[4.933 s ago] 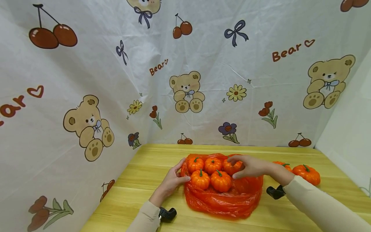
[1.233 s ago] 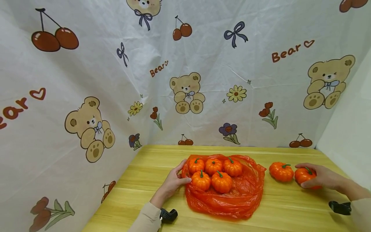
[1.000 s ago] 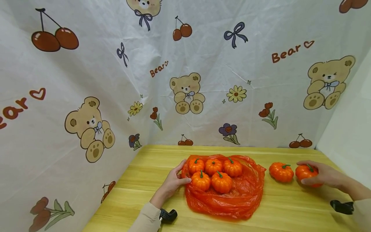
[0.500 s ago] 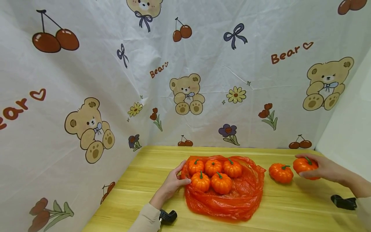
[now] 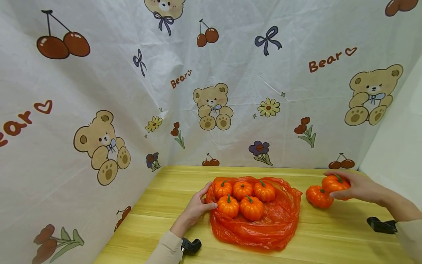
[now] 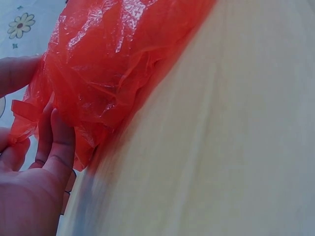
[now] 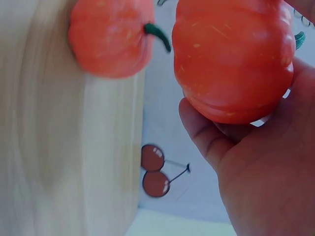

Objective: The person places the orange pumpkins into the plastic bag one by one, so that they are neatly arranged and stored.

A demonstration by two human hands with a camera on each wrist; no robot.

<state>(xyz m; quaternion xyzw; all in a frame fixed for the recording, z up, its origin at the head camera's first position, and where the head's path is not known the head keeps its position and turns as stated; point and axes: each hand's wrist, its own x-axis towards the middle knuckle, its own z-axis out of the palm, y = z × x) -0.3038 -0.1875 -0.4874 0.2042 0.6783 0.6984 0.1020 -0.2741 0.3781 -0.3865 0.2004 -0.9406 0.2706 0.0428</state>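
In the head view my right hand (image 5: 364, 190) grips a small orange pumpkin (image 5: 332, 184) with a green stem, raised off the table. The right wrist view shows the held pumpkin (image 7: 231, 61) between thumb and fingers. Just left of it, a similar pumpkin (image 5: 318, 198) sits on the table. My left hand (image 5: 196, 206) holds the left rim of a thin red plastic bag (image 5: 254, 236); up close in the left wrist view, the bag (image 6: 103, 64) is caught between thumb and fingers. Several pumpkins (image 5: 251, 209) lie inside the bag's open mouth, toward its left and back.
The wooden table (image 5: 323, 238) meets a white cloth (image 5: 237, 66) printed with bears and cherries at the back and left. A white wall (image 5: 392, 154) stands on the right. Black wrist devices (image 5: 191, 246) hang under both forearms.
My right hand went from above the bag to the right-hand pumpkin, gripped it, lifted it and brought it left, near the other loose one. The left hand has stayed at the bag's rim.
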